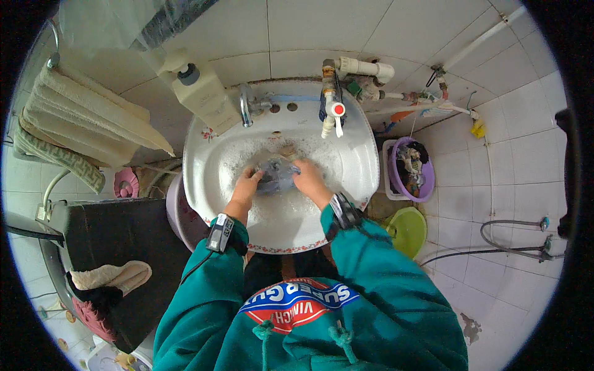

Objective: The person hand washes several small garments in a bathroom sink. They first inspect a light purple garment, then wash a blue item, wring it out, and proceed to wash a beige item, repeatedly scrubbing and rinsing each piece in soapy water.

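Note:
A wet, blue-grey piece of cloth (pixel 274 176) lies bunched in soapy water in the white ceramic washbasin (pixel 283 243). My left hand (pixel 246 189) grips its left side, thumb on top. On the opposite side my right hand (pixel 313 182) holds the cloth's edge. Foam surrounds both hands and hides the underside of the bundle. A small brownish part (pixel 285 151) shows just behind the cloth; I cannot tell whether it belongs to it.
At the basin's back stand a chrome faucet (pixel 245 104), a white plastic tap (pixel 335 111) with a red cap, and a pump bottle (pixel 204 99). A purple basin of laundry (pixel 429 181) and a green basin (pixel 410 229) are at right. Towels (pixel 88 111) hang left.

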Available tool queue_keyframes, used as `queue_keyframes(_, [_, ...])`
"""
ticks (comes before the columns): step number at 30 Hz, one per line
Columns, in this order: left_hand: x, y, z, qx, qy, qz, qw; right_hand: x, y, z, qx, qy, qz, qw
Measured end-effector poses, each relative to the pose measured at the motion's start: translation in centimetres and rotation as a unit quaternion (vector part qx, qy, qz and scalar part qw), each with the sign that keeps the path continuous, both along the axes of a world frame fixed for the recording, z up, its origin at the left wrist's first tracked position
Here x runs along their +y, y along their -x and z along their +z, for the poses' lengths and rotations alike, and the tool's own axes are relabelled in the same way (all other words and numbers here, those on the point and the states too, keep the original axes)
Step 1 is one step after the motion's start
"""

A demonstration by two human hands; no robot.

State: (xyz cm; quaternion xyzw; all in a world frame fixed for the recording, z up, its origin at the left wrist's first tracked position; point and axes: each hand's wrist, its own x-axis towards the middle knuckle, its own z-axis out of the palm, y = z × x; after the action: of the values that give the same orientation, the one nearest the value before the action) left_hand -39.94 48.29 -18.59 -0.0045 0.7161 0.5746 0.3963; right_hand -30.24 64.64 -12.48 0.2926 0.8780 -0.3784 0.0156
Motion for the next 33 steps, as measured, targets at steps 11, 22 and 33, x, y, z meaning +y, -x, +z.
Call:
queue_keyframes(11, [3.3, -3.2, 5.3, -0.116, -0.325, 0.114, 0.932, -7.0, -0.2, 9.1, 0.317, -0.125, 0.065, 0.938])
queue_keyframes(22, [2.6, -3.3, 4.7, -0.234, -0.491, 0.047, 0.838, -8.6, -1.1, 6.0, 0.323, -0.029, 0.024, 0.946])
queue_keyframes(33, [1.7, -2.5, 5.9, 0.126, -0.019, 0.057, 0.990, 0.6, -2.1, -2.3, 0.162, -0.150, -0.080, 0.972])
